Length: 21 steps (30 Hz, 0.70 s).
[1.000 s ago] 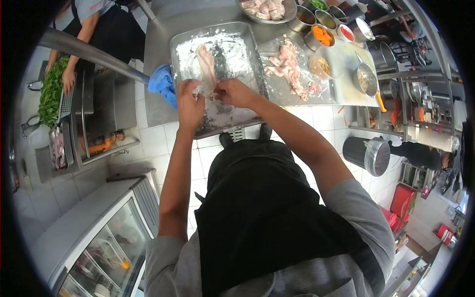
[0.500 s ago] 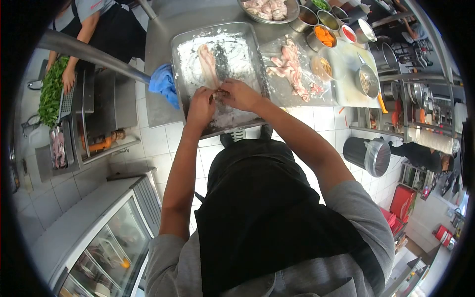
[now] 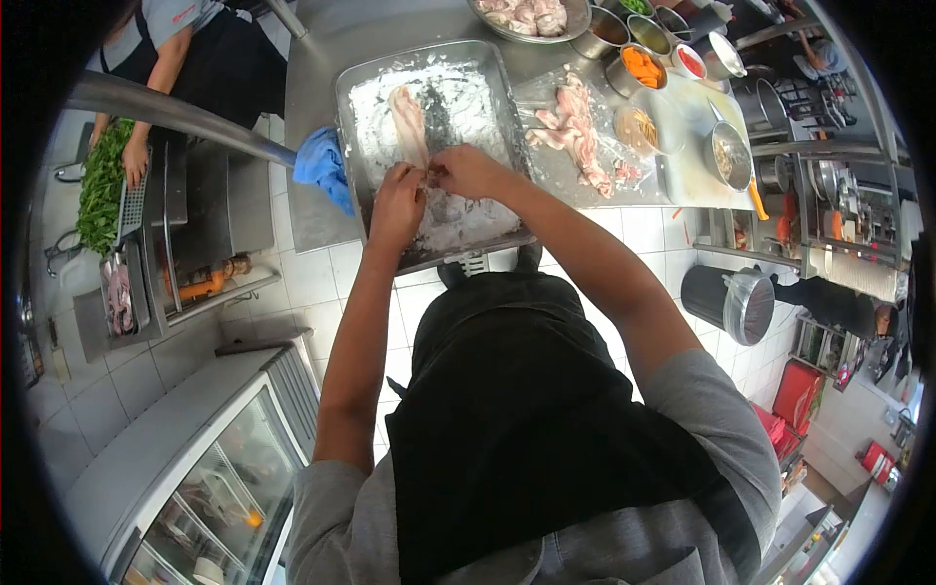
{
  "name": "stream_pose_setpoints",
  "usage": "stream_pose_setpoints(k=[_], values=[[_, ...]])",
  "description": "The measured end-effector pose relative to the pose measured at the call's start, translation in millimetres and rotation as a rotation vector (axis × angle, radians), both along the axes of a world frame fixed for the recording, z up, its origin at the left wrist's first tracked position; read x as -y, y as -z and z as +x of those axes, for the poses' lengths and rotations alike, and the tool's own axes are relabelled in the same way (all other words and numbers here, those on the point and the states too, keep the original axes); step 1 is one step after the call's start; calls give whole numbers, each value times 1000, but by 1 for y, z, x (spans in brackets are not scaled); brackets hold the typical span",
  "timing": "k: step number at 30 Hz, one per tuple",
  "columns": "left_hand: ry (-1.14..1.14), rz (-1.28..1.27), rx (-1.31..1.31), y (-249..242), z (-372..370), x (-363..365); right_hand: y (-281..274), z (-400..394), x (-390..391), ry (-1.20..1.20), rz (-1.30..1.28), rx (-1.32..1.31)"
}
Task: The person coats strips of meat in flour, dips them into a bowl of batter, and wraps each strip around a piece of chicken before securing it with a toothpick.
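Note:
A long, pale strip of raw meat (image 3: 408, 119) lies lengthwise in a deep metal tray (image 3: 504, 88) dusted with white powder (image 3: 458, 83). At the strip's near end, my left hand (image 3: 398, 203) and my right hand (image 3: 468, 173) meet, fingers bent and closed on the meat. The fingertips hide that end of the strip. More powder is heaped in the tray's near part, below the right hand. To the right of the tray, more raw meat strips (image 3: 568, 132) lie on a clear plastic sheet (image 3: 529, 96).
Metal containers with orange pieces (image 3: 642, 68) and other ingredients stand at back right. A pan (image 3: 726, 156) rests on a white cutting board (image 3: 682, 175). A blue cloth (image 3: 324, 168) hangs left of the tray. At far left, another person's hand (image 3: 136, 161) touches leafy greens (image 3: 102, 195).
Both hands have shifted slightly up the tray along the strip, the left hand's fingers curling further over. The strip's visible part looks a little wider and shorter.

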<state>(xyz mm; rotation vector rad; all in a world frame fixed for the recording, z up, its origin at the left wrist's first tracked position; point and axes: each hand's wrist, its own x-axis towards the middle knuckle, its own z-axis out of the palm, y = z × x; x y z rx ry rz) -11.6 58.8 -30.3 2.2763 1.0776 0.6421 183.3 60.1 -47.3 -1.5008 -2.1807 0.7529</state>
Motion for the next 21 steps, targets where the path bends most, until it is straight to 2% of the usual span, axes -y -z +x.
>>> stream_pose_setpoints(k=[1, 5, 8, 10, 11, 13, 17, 19, 21], values=[[-9, -18, 15, 3, 0, -2, -4, 1, -3, 0, -94, 39], [-27, -72, 58, -5, 1, -7, -12, 1, -9, 52, -151, 91], [31, -44, 21, -2, 0, -14, -16, 1, 1, 113, -94, 137], [-10, 68, -4, -2, 0, -16, -17, 0, 10, 85, 140, -118], [-9, 66, -3, 0, 0, -19, -16, 0, 12, 85, 138, -117], [-22, -95, -2, 2, -1, -26, -14, -3, 13, 10, 218, -103], [18, -74, -61, 1, -5, -30, -2, -4, 4, 14, 247, -76], [-44, -21, 149, -1, 0, -25, -4, -2, 2, 34, 219, -71], [-10, 24, 99, -7, 2, -22, -3, 0, -3, 50, 173, -63]])
